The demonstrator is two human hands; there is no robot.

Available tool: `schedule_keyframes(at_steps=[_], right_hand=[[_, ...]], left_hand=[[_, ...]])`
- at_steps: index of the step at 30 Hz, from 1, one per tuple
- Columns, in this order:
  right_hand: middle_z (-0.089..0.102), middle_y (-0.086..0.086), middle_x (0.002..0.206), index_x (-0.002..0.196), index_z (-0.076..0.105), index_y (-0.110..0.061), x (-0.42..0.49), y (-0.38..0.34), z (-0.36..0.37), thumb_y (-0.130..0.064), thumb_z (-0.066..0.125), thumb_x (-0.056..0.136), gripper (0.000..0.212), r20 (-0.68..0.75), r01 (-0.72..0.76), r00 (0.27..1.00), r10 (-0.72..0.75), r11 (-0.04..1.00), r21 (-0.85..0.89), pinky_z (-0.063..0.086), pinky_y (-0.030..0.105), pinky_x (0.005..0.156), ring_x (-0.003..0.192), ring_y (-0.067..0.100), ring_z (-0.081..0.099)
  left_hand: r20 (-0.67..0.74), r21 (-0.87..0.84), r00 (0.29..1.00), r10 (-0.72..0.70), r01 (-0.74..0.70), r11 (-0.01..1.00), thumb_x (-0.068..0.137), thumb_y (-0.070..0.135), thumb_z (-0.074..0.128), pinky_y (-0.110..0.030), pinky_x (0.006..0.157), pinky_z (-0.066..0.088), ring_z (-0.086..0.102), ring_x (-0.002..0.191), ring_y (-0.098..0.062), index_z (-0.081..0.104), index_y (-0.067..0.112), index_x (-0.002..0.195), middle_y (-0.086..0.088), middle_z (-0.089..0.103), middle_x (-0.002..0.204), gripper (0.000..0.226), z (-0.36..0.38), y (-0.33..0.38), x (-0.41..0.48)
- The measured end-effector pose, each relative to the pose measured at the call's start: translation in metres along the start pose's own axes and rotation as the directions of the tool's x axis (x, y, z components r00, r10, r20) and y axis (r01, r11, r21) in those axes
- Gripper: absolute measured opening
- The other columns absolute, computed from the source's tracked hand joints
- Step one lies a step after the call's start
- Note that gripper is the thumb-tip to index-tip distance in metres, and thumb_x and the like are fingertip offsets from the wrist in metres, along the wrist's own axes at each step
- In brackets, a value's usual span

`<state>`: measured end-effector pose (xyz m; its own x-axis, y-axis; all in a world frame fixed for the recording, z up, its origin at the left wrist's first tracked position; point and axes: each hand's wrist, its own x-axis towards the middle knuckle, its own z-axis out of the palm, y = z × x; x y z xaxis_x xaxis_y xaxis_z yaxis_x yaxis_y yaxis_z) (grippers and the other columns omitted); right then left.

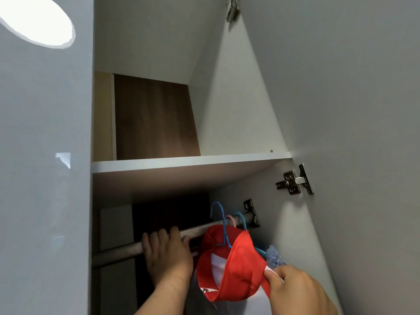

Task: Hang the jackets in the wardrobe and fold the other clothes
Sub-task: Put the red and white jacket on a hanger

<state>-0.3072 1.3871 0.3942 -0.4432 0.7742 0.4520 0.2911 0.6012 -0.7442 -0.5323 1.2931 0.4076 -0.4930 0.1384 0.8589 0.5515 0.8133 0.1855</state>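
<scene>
The left hand [167,253] and right hand [295,289] are seen bare, as are the forearms [156,301], and the right thumbnail [270,274] is cut short.

Red-and-white jacket [241,264] hangs on a blue hanger [225,233] at the wardrobe rail [118,252]

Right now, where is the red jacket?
Head view, lower centre-right: red jacket on a blue hanger at the rail, between the left hand gripping it and the right hand pinching its collar.

Bare rail [118,252] lies left of my left hand [166,253]. Hangers [224,223] and a red jacket [238,264] crowd its right end.
</scene>
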Motion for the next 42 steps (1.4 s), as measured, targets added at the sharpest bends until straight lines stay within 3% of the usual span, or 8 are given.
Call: schedule_keyframes(at_steps=[1,8,13,17,20,25,31,42], right_hand=[[0.06,0.006,0.119,0.115,0.013,-0.053,0.001,-0.001,0.006,-0.016,0.027,0.109,0.04,-0.002,-0.014,1.0,0.014,0.995,-0.103,0.039,0.021,0.097,0.116,0.016,0.054],[0.059,-0.003,0.075,0.092,0.057,-0.015,-0.013,0.02,0.062,-0.051,0.039,0.093,0.04,-0.227,-0.04,0.974,-0.013,0.972,-0.23,0.043,0.022,0.059,0.068,0.01,0.056],[0.046,0.056,0.117,0.11,0.054,0.019,0.002,0.004,0.065,-0.006,0.017,0.101,0.046,0.052,0.052,0.997,-0.057,0.994,0.096,0.026,0.045,0.101,0.12,0.056,0.048],[0.061,-0.001,0.085,0.099,0.059,-0.018,-0.011,0.021,0.069,-0.035,0.036,0.099,0.028,-0.099,-0.02,0.995,-0.002,0.975,-0.219,0.046,0.026,0.071,0.081,0.017,0.059],[0.052,0.025,0.137,0.133,0.03,0.027,0.004,0.028,0.074,-0.015,0.03,0.107,0.049,-0.088,-0.118,0.99,0.11,0.989,-0.092,0.035,0.03,0.097,0.128,0.029,0.05],[0.06,0.002,0.133,0.151,0.03,-0.009,0.002,0.029,0.064,-0.022,0.036,0.103,0.05,-0.117,-0.089,0.991,0.061,0.964,-0.251,0.044,0.026,0.095,0.122,0.017,0.057],[0.054,-0.003,0.069,0.088,0.051,-0.007,-0.003,0.045,0.079,-0.038,0.044,0.091,0.032,-0.305,-0.085,0.952,0.002,0.962,-0.259,0.04,0.025,0.054,0.061,0.013,0.052],[0.066,-0.008,0.108,0.101,0.069,-0.03,-0.035,0.04,0.06,-0.029,0.052,0.096,0.018,-0.334,0.13,0.925,-0.18,0.977,-0.167,0.037,0.018,0.072,0.089,0.009,0.054]], left_hand=[[-0.015,-0.003,1.0,-0.002,0.002,1.0,0.088,0.051,0.055,-0.043,0.117,0.014,0.05,0.113,-0.026,0.067,0.025,0.111,-0.003,0.064,0.107,0.036,0.001,0.0,0.0],[-0.007,-0.012,1.0,-0.03,0.03,0.999,0.093,0.054,0.042,-0.04,0.119,0.005,0.043,0.121,-0.02,0.059,0.032,0.116,0.003,0.059,0.115,0.036,0.001,0.0,0.002],[-0.003,-0.014,1.0,-0.027,0.027,1.0,0.094,0.053,0.038,-0.04,0.12,0.005,0.042,0.122,-0.02,0.057,0.032,0.118,0.004,0.057,0.116,0.037,0.001,0.001,0.002],[0.002,-0.016,1.0,-0.023,0.023,1.0,0.095,0.054,0.034,-0.04,0.12,0.005,0.041,0.12,-0.018,0.054,0.035,0.119,0.006,0.056,0.116,0.037,0.001,0.002,0.001],[0.004,-0.019,1.0,-0.017,0.017,1.0,0.096,0.053,0.032,-0.041,0.12,0.005,0.041,0.12,-0.018,0.054,0.035,0.118,0.006,0.055,0.115,0.036,0.001,0.002,0.001],[0.011,-0.022,1.0,-0.012,0.013,1.0,0.097,0.052,0.032,-0.041,0.12,0.003,0.04,0.121,-0.019,0.053,0.034,0.12,0.005,0.055,0.116,0.036,0.0,0.001,0.0],[0.023,-0.002,1.0,0.005,-0.005,1.0,0.098,0.052,0.031,-0.042,0.121,0.004,0.04,0.123,-0.02,0.053,0.033,0.121,0.004,0.055,0.119,0.037,-0.002,0.0,0.0],[0.198,-0.039,0.98,0.035,-0.027,0.999,0.102,0.043,0.036,-0.044,0.122,-0.003,-0.005,0.151,-0.032,0.008,0.016,0.157,-0.014,0.004,0.164,0.068,-0.013,0.005,-0.014]])
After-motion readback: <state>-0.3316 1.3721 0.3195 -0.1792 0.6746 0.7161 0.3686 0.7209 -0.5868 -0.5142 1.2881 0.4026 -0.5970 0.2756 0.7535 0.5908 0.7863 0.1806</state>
